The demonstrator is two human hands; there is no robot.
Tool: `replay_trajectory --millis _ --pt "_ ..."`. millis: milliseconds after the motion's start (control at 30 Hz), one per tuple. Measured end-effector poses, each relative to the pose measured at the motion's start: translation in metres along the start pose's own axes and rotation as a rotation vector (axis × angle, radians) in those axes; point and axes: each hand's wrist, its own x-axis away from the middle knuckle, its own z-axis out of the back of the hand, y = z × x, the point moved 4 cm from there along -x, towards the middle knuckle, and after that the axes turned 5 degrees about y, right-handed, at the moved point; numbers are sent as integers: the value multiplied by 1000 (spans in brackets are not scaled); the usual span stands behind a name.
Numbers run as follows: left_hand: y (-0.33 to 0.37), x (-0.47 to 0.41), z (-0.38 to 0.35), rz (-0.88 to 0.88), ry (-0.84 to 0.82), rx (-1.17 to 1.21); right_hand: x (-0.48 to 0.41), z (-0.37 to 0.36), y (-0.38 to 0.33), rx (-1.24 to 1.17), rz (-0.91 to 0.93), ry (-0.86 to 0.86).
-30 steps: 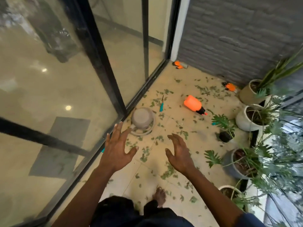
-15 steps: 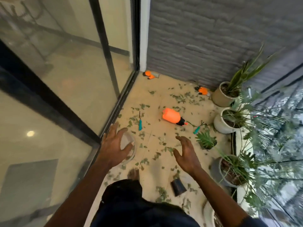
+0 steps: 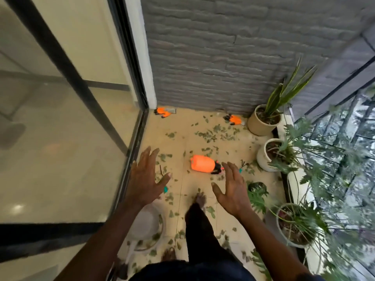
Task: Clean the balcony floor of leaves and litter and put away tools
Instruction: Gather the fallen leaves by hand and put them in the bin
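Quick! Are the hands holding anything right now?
Left hand: open, fingers spread, holding nothing.
Right hand: open, fingers spread, holding nothing.

**Balcony layout, near to far**

Glass door (image 3: 60, 138) runs down the left, wall (image 3: 223, 57) closes the far end, railing (image 3: 334, 94) is on the right. Leaves (image 3: 215, 132) lie scattered over the floor (image 3: 182, 126).

Sprayer (image 3: 203, 163) lies on its side mid-floor, hand rake (image 3: 241, 167) just to its right.

Far-left tool (image 3: 164, 112) sits in the door/wall corner. Far-right tool (image 3: 234, 119) is at the wall, beside far pot (image 3: 261, 123).

Middle pot (image 3: 266, 157) and near pot (image 3: 292, 228) follow along the right edge, with small pot (image 3: 256, 187) just inside them.

Upturned bowl (image 3: 145, 222) is near, by the door track.
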Motion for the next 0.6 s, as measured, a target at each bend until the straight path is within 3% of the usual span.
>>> replay_trajectory --millis 300,600 --pt "-8 -156 -26 106 -92 58 -143 -2 33 -90 -137 -92" --pt "-4 -276 -29 235 -57 205 -288 -2 30 -39 -78 -204"
